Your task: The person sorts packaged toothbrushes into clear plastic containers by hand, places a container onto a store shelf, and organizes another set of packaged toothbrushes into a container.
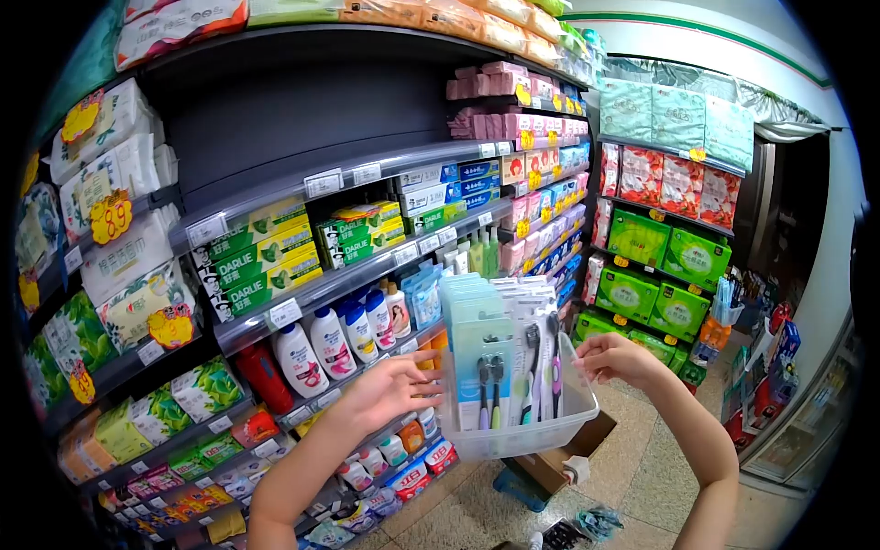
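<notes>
A clear plastic bin (524, 442) is held up in front of the shelves, filled with packaged toothbrushes (496, 376) standing upright. Pale blue-green packs are on its left side, and white packs (541, 344) with dark and purple brushes on its right. My left hand (396, 390) lies against the bin's left side, fingers stretched along it and their tips partly hidden behind the packs. At the opposite end, my right hand (616, 359) pinches the upper right rim between thumb and fingers.
To the left, shelves carry Darlie toothpaste boxes (261, 261), shampoo bottles (301, 360) and tissue packs (206, 390). Green packs (637, 236) fill a rack at right. Below the bin, an open cardboard box (587, 440) and dark items (564, 534) lie on the tiled floor.
</notes>
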`<move>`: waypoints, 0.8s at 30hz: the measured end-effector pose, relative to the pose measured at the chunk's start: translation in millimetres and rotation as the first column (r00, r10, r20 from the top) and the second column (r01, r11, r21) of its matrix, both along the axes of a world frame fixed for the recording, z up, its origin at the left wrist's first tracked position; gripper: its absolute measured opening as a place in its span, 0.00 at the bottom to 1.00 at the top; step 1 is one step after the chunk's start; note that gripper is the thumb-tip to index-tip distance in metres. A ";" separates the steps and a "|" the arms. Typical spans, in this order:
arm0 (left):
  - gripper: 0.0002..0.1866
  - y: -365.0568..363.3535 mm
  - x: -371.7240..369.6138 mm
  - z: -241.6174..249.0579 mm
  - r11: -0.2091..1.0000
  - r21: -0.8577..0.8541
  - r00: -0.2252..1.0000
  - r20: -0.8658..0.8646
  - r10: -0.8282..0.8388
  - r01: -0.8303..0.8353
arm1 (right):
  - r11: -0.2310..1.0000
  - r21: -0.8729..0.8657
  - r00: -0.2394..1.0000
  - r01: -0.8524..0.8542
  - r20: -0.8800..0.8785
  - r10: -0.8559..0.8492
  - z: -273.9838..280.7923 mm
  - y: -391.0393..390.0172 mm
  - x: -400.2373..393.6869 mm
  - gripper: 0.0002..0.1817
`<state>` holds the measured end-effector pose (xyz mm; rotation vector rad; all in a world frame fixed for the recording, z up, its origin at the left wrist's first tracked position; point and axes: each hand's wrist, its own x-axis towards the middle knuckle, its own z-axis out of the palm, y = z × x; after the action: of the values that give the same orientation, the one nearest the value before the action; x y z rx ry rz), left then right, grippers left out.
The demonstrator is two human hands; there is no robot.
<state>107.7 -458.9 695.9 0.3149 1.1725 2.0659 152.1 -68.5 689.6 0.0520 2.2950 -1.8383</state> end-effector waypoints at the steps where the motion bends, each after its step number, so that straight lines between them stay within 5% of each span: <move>1: 0.27 0.8 -3.1 1.5 1.000 -0.004 1.000 0.004 0.018 -0.018 | 1.000 -0.004 1.000 -0.009 -0.005 0.009 -1.4 0.5 -10.0 0.14; 24: 0.37 146.8 -164.5 30.3 0.957 0.013 0.956 -0.017 0.291 -0.291 | 0.952 -0.043 0.953 -0.303 -0.005 0.303 30.3 142.0 -279.3 0.17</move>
<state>-56.9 -312.2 726.1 0.1731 1.2830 2.3269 -127.2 73.5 720.0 -0.2898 2.1193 -1.7254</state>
